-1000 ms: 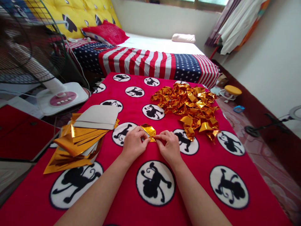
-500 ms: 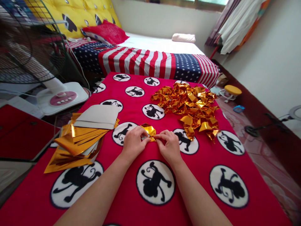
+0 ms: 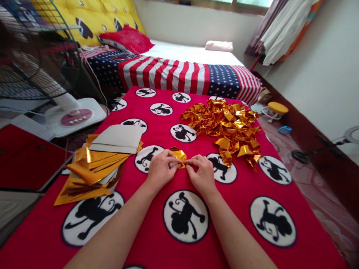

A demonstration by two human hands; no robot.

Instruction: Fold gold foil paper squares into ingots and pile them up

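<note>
A small piece of gold foil paper [image 3: 178, 153], partly folded, lies on the red cloth between my hands. My left hand [image 3: 162, 166] pinches its left side, with the index finger reaching across toward the middle. From the right, my right hand [image 3: 200, 171] closes thumb and index finger on the near edge, the two sets of fingertips almost meeting. The fingers cover much of the foil. Left of my hands sits a stack of gold foil sheets [image 3: 92, 170], white-backed sheets [image 3: 117, 138] on top. Folded gold foil pieces [image 3: 224, 119] are heaped at the far right.
The red cloth [image 3: 230, 231] with monkey circles covers the table. A white fan base [image 3: 75, 116] stands at the left beside a dark red panel [image 3: 25, 158]. Behind is a bed with a flag-patterned cover [image 3: 174, 74]. A yellow stool [image 3: 277, 107] stands on the floor at right.
My left index finger has moved right and down over the foil, closer to my right fingertips. The right hand stays almost in place. The view has shifted very slightly.
</note>
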